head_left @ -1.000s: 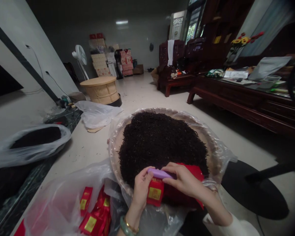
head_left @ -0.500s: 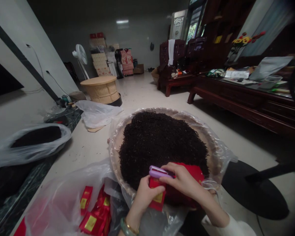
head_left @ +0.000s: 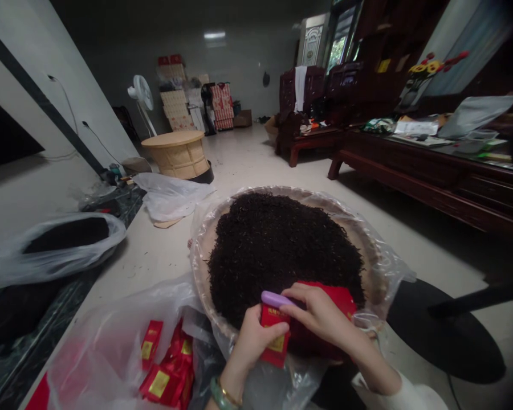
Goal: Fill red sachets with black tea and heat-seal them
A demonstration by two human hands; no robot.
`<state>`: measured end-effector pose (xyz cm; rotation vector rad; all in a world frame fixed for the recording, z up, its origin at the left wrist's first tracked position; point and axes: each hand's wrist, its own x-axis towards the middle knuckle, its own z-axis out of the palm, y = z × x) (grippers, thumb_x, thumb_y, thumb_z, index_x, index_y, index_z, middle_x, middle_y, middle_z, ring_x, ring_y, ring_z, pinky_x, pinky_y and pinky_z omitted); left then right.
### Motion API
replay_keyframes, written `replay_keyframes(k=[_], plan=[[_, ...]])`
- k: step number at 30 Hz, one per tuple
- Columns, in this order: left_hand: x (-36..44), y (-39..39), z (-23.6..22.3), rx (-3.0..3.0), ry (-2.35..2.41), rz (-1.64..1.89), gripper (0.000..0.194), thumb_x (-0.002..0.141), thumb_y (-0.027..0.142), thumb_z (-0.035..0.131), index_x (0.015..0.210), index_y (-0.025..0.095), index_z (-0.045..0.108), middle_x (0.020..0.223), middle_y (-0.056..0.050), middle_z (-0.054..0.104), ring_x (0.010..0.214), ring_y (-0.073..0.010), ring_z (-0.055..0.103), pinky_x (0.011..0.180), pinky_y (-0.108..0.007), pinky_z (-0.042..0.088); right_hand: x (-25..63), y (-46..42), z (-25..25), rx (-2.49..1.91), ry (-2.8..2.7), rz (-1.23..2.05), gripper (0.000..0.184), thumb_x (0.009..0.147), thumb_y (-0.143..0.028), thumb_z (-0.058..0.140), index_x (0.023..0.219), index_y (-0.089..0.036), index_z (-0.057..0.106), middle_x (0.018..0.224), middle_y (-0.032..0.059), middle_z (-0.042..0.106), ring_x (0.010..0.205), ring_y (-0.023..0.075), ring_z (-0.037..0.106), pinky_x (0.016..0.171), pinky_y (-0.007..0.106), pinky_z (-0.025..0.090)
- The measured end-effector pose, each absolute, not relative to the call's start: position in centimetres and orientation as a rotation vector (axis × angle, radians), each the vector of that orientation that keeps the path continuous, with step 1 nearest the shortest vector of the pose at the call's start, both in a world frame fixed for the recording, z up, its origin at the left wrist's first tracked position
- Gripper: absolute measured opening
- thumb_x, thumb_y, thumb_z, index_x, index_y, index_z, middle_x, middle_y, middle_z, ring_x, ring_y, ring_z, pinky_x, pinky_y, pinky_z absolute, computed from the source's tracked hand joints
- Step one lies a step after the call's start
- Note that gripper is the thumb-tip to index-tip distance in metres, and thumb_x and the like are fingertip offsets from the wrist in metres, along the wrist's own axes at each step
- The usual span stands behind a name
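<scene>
My left hand [head_left: 256,336] grips a small red packet [head_left: 277,353] with a yellow label, its thumb across the front. My right hand [head_left: 314,304] holds a purple handheld bag sealer [head_left: 276,298], its jaws closed over the packet's top edge. Both hands are above the near rim of a wide round basket [head_left: 200,279] lined with clear plastic. Dark, twisted loose tea leaves [head_left: 282,245] heap inside it. Under my right hand lies a larger red bag or sheet [head_left: 336,299], partly hidden.
Several red packets [head_left: 160,384] lie in a clear plastic bag [head_left: 111,336] at lower left. Another bag of dark leaves [head_left: 68,234] sits on the left ledge. A black round stand base [head_left: 444,336] is at right. Beyond are a drum-shaped wooden stool [head_left: 177,156] and a dark wooden table [head_left: 389,171].
The sealer opened and has closed again across the packet's top. My left hand has shifted from the sealer's end down to the packet, its thumb now over the label.
</scene>
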<state>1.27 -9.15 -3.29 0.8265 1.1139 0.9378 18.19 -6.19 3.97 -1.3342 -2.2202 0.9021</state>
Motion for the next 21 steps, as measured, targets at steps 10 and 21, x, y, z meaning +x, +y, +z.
replay_keyframes(k=[10, 21], plan=[[1.5, -8.4, -1.4, 0.756, 1.030, 1.092, 0.054, 0.062, 0.056, 0.076, 0.095, 0.014, 0.067, 0.076, -0.003, 0.068, 0.065, -0.0146, 0.059, 0.061, -0.023, 0.043, 18.1, -6.3, 3.6, -1.334, -2.254, 0.893, 0.022, 0.090, -0.034, 0.056, 0.092, -0.018, 0.070, 0.083, 0.0066, 0.067, 0.076, 0.0196, 0.061, 0.067, 0.026, 0.042], [1.8, -8.7, -1.5, 0.710, 1.016, 1.115, 0.052, 0.061, 0.056, 0.077, 0.091, 0.014, 0.067, 0.074, -0.001, 0.065, 0.065, -0.0142, 0.057, 0.062, -0.024, 0.042, 18.2, -6.3, 2.7, -1.294, -2.250, 0.935, 0.027, 0.092, -0.038, 0.052, 0.091, -0.018, 0.070, 0.081, 0.0058, 0.067, 0.076, 0.0195, 0.061, 0.065, 0.026, 0.041]])
